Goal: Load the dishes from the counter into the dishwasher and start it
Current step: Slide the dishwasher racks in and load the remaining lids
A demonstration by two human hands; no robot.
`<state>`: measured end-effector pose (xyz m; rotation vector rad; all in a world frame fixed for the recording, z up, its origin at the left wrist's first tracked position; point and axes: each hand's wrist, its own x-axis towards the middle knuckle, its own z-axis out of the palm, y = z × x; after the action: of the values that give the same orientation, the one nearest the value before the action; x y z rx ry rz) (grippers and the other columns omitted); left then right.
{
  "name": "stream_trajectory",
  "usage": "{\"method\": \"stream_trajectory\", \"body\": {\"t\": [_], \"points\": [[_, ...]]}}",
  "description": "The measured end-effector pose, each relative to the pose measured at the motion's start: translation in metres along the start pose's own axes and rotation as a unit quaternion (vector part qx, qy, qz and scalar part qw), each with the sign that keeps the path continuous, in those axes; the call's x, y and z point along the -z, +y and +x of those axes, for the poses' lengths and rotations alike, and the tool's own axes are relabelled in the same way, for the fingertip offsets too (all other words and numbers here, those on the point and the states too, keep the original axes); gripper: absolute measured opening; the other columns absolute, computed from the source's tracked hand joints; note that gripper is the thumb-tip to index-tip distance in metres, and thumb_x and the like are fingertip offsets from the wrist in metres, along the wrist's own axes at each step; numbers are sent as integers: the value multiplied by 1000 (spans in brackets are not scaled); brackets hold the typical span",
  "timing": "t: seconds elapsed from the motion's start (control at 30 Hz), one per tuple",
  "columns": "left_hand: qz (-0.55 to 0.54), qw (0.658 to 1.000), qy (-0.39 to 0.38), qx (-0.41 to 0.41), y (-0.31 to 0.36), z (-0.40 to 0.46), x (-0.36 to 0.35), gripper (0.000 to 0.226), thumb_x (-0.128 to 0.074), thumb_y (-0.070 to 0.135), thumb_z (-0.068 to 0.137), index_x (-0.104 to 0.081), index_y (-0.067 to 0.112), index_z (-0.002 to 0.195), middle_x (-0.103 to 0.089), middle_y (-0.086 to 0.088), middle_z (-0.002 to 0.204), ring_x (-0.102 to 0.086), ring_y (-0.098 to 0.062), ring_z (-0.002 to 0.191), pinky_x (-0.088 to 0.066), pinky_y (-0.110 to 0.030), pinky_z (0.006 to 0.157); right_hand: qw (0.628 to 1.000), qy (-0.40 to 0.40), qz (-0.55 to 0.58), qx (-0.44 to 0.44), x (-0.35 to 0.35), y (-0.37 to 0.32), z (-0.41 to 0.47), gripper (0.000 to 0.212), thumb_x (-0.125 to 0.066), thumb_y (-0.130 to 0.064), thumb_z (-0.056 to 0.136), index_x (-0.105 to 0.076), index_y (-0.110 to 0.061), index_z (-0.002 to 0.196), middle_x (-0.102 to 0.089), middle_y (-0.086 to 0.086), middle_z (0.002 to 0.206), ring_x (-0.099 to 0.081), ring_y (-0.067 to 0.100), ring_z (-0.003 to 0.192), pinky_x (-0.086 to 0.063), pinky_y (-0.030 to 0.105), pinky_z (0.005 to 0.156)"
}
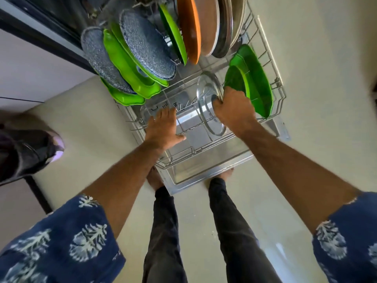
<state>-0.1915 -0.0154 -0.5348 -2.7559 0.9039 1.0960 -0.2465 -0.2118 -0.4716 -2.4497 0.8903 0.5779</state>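
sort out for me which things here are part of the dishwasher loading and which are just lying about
Part of the job:
- glass lid, gripped by the right hand
- left hand, fingers straight, over the lower rack
- green plates, blue speckled plates, orange plate standing in the rack
- open dishwasher door

Just lying about:
- dark shoe on the floor at the left

Dark shoe (30, 152), perhaps, on pale floor (85, 123)
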Motion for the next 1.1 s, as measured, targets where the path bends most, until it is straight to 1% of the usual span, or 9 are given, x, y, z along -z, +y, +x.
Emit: {"method": "stream_trajectory", "body": {"t": [0.17,0.23,0.4,0.53,0.63,0.73,0.87,1.0,1.1], "points": [[1,1000,-2,19,5,20,-4,120,-76,65,74,-10,8,156,-21,-17,162,-24,-34,149,-24,-54,117,999,14,-11,31,-4,-1,10,36,-51,-36,97,-59,-5,111,-67,23,104,-65,43,96,-51,42,77],[4,1000,-6,12,8,26,-4,124,-75,66,73,-7,6,157,-19,-17,163,-23,-34,149,-26,-55,119,999,17,-9,43,-5,2,11,35,-51,-37,96,-59,-5,110,-67,21,100,-66,42,92,-48,39,72],[-18,999,-43,7,21,34,-5,125,-74,64,75,0,8,158,-11,-14,166,-17,-30,152,-21,-56,121,998,10,-6,69,-13,12,1,33,-51,-33,98,-59,-5,112,-67,22,95,-65,42,90,-46,38,70],[-41,998,-44,7,23,39,-8,122,-77,60,76,-2,9,158,-9,-12,167,-16,-28,153,-20,-56,120,996,23,-10,88,-14,21,-3,29,-52,-34,99,-59,-9,112,-65,14,83,-66,37,79,-39,32,66],[-48,998,-44,5,20,40,-12,121,-78,56,76,-2,10,158,-9,-12,167,-18,-29,153,-20,-57,119,992,12,-24,125,-11,23,-3,30,-52,-36,99,-56,-12,117,-57,8,76,-66,34,73,-48,35,67],[-39,998,-43,0,17,39,-14,121,-77,58,76,-1,11,158,-7,-11,167,-19,-29,152,-22,-57,118,985,-8,-51,167,-12,16,-1,31,-54,-35,98,-52,-12,119,-67,13,84,-69,36,76,-54,39,70],[-50,998,-47,-1,16,38,-14,120,-77,57,77,-2,11,159,-6,-10,168,-18,-28,153,-23,-58,117,991,0,-56,120,-17,7,8,32,-50,-37,100,-57,-9,114,-69,16,91,-69,37,83,-52,39,70],[-62,997,-43,0,15,39,-14,119,-78,55,77,-3,11,158,-8,-11,168,-20,-29,152,-24,-57,117,996,-36,-35,75,-20,15,13,38,-48,-42,101,-59,-7,110,-68,17,93,-68,37,87,-53,40,75],[-70,997,-42,2,14,37,-17,119,-78,54,77,-2,10,159,-9,-10,168,-19,-28,152,-25,-56,117,998,-11,-31,56,-22,17,18,40,-50,-41,100,-59,-4,111,-67,20,95,-66,39,89,-48,37,70]]}}
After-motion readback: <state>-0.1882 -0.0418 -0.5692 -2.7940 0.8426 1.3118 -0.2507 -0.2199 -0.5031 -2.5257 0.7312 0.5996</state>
